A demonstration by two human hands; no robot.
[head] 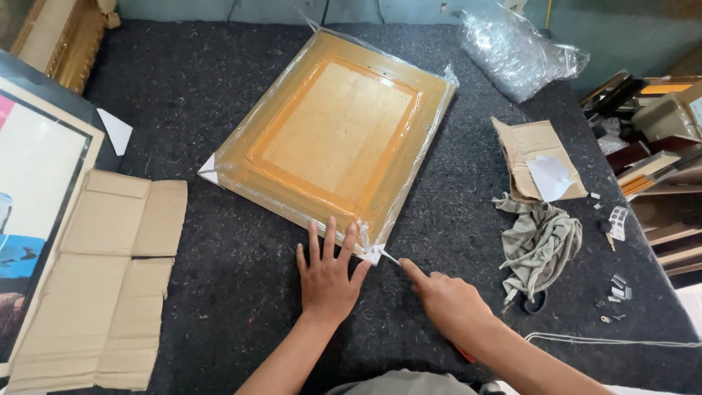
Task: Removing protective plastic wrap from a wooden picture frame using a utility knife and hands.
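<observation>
A wooden picture frame (333, 132) wrapped in clear plastic lies face down, turned at an angle, on a dark felt-covered table (219, 278). My left hand (327, 276) rests flat with fingers spread, its fingertips on the frame's near corner. My right hand (446, 303) holds a small knife (390, 257) with a red handle; the thin blade tip touches the white corner protector (373, 254) at that same corner.
Flattened cardboard (102, 285) and a framed print (29, 205) lie at the left. A cardboard scrap with white paper (537, 157), a grey rag (541, 245), small metal bits (618, 289) and a plastic bag (515, 47) sit at the right. Stacked frame mouldings (658, 146) stand beyond the right edge.
</observation>
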